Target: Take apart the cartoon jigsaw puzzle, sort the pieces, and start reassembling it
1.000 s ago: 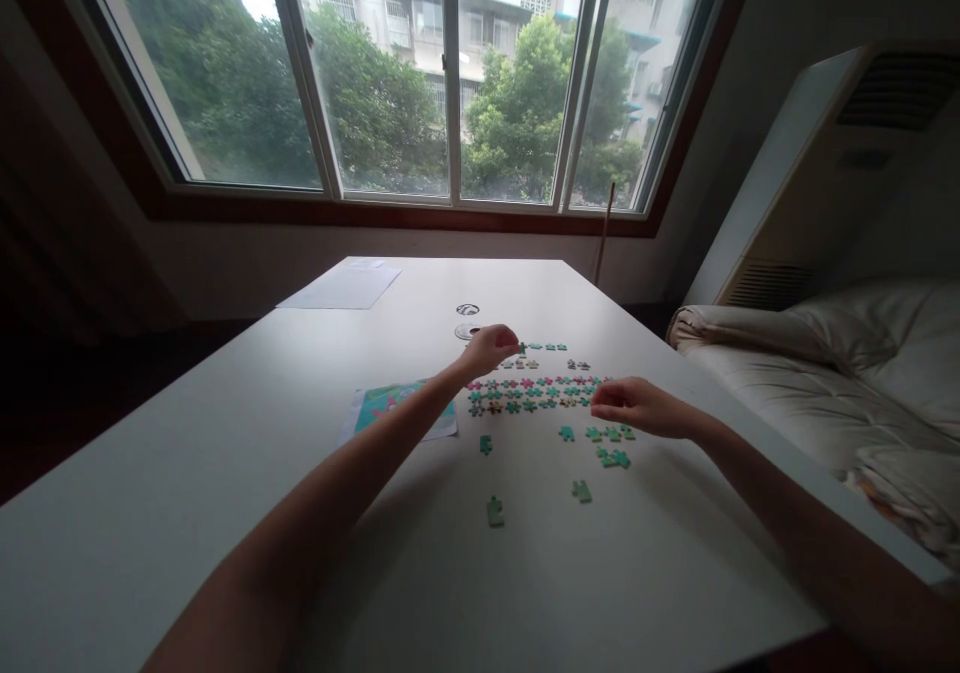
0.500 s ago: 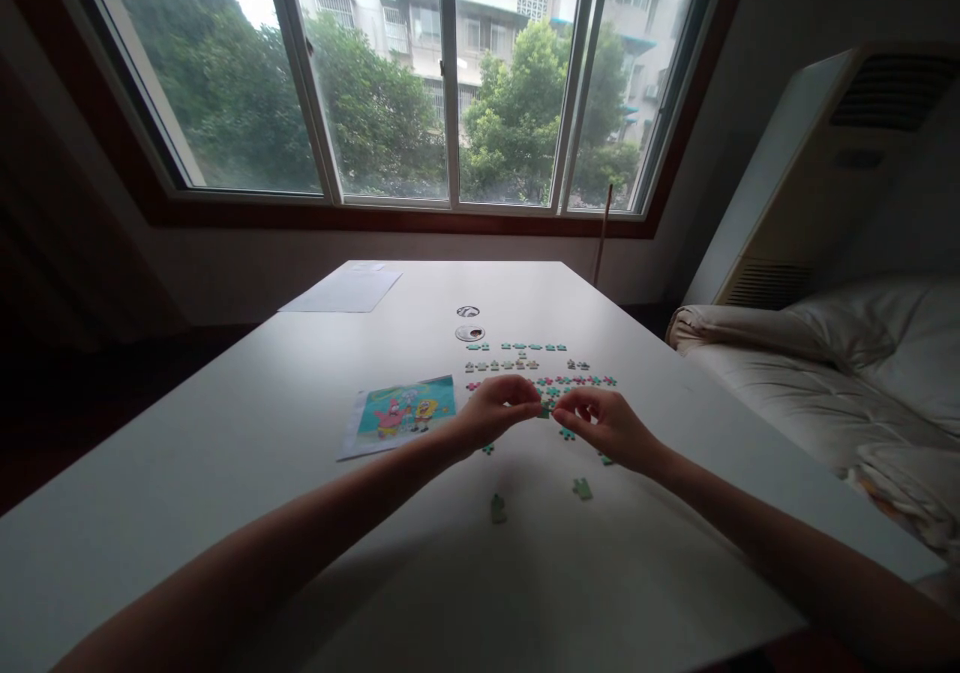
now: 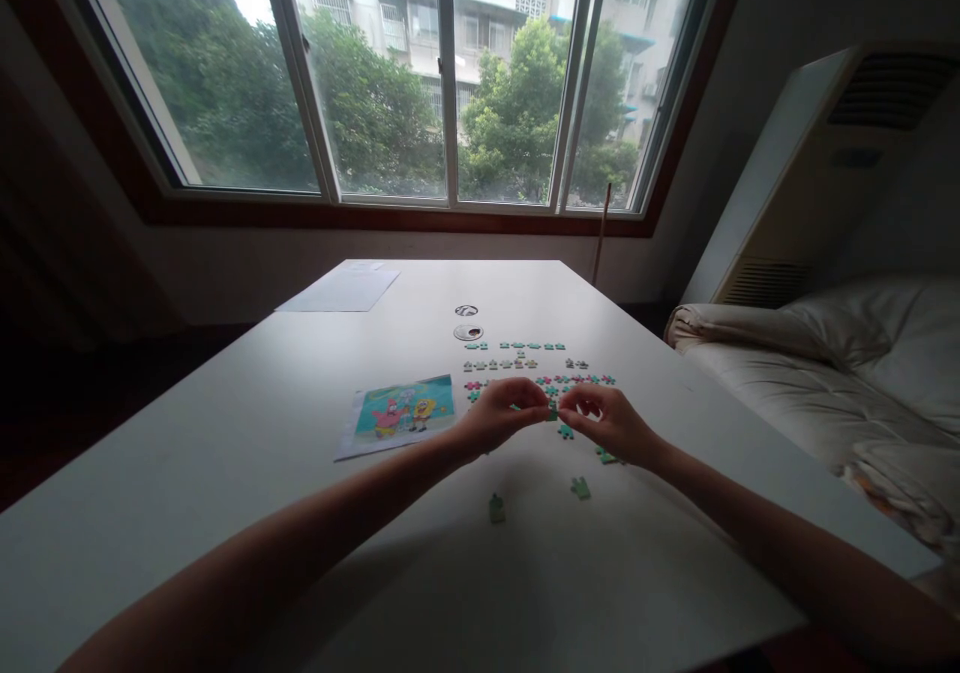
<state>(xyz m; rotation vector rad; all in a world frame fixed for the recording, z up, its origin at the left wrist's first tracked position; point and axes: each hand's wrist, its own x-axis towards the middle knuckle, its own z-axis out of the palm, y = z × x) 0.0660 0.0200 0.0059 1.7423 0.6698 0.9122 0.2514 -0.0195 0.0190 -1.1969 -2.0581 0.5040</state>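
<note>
Between my two hands is a small green jigsaw piece, pinched by the fingertips from both sides. My left hand is closed, thumb and forefinger on the piece's left edge. From the right, my right hand pinches the same piece. Rows of loose jigsaw pieces lie just beyond the hands, and some are hidden behind the fingers. Closer to me, two green pieces lie apart, one jigsaw piece on the left and another jigsaw piece on the right.
Left of my hands lies a cartoon picture sheet. Two round flat items lie beyond the rows. White paper rests at the far left corner of the white table. A pale sofa stands to the right.
Both hands have shifted slightly to the right with the green piece still between them. The loose pieces on the table look unmoved.
</note>
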